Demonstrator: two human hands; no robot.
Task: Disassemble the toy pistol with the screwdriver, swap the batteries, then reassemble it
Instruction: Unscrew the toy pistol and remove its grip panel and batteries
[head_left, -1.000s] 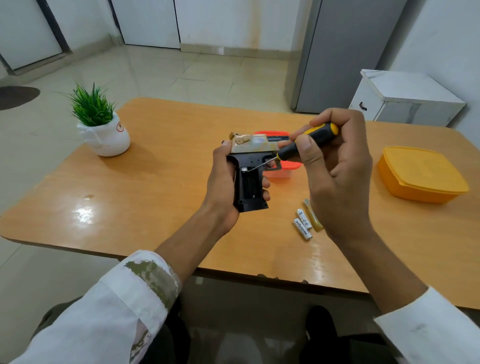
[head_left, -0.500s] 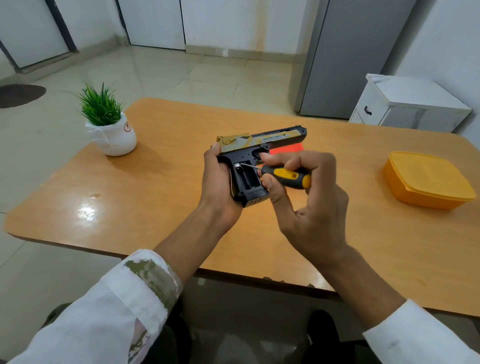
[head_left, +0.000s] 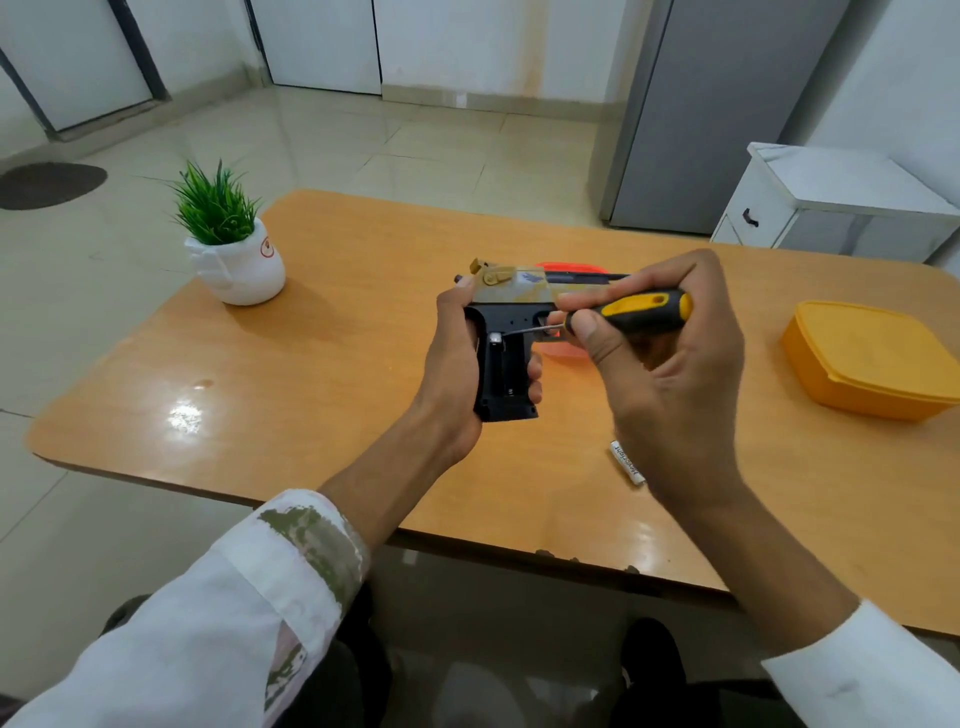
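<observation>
A plant (head_left: 228, 244) stands at the counter's (head_left: 337, 322) left. The left hand (head_left: 457, 364) wraps the pistol (head_left: 506, 358) above the counter, battery bay open. The right hand (head_left: 670, 374) pinches the screwdriver (head_left: 636, 310), tip in the bay. A battery (head_left: 627, 463) lies below; a yellow box (head_left: 872, 358) sits right.

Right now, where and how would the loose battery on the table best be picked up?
Pinch the battery across its middle, coming straight down from above. It lies flat on the table, a slim cylinder angled away, with bare wood along its left side; the right hand hangs over its right side.
</observation>
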